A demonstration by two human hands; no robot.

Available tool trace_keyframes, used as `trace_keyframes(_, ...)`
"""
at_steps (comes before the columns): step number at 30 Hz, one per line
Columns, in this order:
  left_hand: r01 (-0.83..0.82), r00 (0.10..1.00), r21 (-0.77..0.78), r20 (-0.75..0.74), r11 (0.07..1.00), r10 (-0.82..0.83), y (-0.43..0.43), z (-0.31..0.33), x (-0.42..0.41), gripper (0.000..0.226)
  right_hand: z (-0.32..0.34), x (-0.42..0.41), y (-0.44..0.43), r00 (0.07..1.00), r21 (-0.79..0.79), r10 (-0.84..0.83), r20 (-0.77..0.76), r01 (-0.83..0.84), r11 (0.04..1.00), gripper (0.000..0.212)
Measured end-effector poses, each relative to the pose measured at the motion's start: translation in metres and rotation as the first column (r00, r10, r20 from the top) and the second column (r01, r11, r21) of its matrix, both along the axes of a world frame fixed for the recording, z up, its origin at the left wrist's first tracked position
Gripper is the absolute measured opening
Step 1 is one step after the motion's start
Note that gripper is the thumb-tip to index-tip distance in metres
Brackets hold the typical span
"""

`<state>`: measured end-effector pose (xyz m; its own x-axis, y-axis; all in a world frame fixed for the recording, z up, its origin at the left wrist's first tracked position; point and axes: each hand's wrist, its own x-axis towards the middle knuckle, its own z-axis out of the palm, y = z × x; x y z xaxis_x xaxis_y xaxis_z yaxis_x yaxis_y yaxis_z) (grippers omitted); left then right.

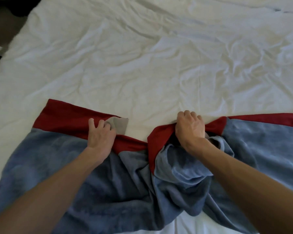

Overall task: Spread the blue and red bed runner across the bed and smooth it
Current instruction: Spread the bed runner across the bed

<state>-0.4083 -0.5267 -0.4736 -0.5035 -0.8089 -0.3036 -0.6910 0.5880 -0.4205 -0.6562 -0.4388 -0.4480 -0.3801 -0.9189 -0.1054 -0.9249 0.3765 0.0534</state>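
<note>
Clenching the bed runner [54, 149] (bunched between them) are left hand [101, 135] and right hand [189, 127].

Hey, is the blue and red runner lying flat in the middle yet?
No, the bed runner is bunched into folds between the left hand and the right hand, which grips it.

Single view, from the head. Faces forward and steeply down onto the bed [142, 65] from its near side. Sits close, with forearms [57, 183] entering from the bottom corners. Frames the left hand [101, 134] just left of centre and the right hand [190, 128] just right of centre, both in the lower half. Cuts off the runner [57, 157] at the left, right and bottom borders. Bends the bed's left edge, wide-angle, with dark floor [0, 22] at top left.
</note>
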Motion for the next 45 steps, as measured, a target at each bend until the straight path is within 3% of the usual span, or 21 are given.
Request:
trace_keyframes(7,-0.062,0.998,-0.095,0.010,0.994,0.064,-0.045,0.015,0.049,0.024,-0.006,0.023,-0.033,0.998,0.019,-0.057,0.011,0.056,0.998,0.017)
trace_keyframes(13,-0.020,1.000,0.008,-0.012,1.000,0.020,-0.045,0.014,0.046,0.025,-0.023,0.035,-0.036,0.990,0.038,-0.088,0.109,0.085,0.996,0.013)
trace_keyframes(16,0.034,0.987,0.041,-0.157,0.999,-0.027,-0.031,0.012,0.029,0.029,-0.027,0.030,-0.025,0.984,0.062,-0.022,0.179,0.011,0.998,0.011)
trace_keyframes(20,0.192,0.932,0.248,-0.350,0.949,-0.097,0.016,0.009,-0.016,0.049,-0.015,0.010,-0.014,0.983,0.044,-0.027,0.181,0.019,0.999,0.012)
trace_keyframes(25,0.049,0.938,0.353,-0.338,0.934,0.079,0.033,-0.001,-0.044,0.049,0.013,-0.027,-0.015,0.997,-0.016,-0.074,0.035,0.074,0.997,0.018)
trace_keyframes(33,0.165,0.961,0.371,-0.268,0.914,-0.064,0.036,0.001,-0.053,0.056,0.022,-0.079,0.009,0.963,0.043,-0.267,0.028,0.265,0.963,0.019)
trace_keyframes(37,0.232,0.923,0.297,-0.368,0.926,-0.113,0.032,-0.012,-0.077,0.058,0.016,-0.074,0.017,0.983,0.089,-0.165,0.076,0.158,0.983,0.033)
trace_keyframes(40,0.208,0.939,0.303,-0.328,0.930,-0.103,0.022,-0.030,-0.086,0.060,0.006,-0.066,0.016,0.989,-0.028,0.024,0.149,-0.020,0.999,0.040)
trace_keyframes(42,0.132,0.947,0.312,-0.319,0.941,-0.027,0.015,-0.040,-0.087,0.049,-0.003,-0.061,0.016,0.975,-0.087,0.133,0.178,-0.120,0.989,0.029)
trace_keyframes(45,0.113,0.953,0.275,-0.301,0.955,-0.027,0.013,-0.046,-0.086,0.022,-0.020,-0.058,0.017,0.980,-0.107,0.159,0.124,-0.146,0.983,0.018)
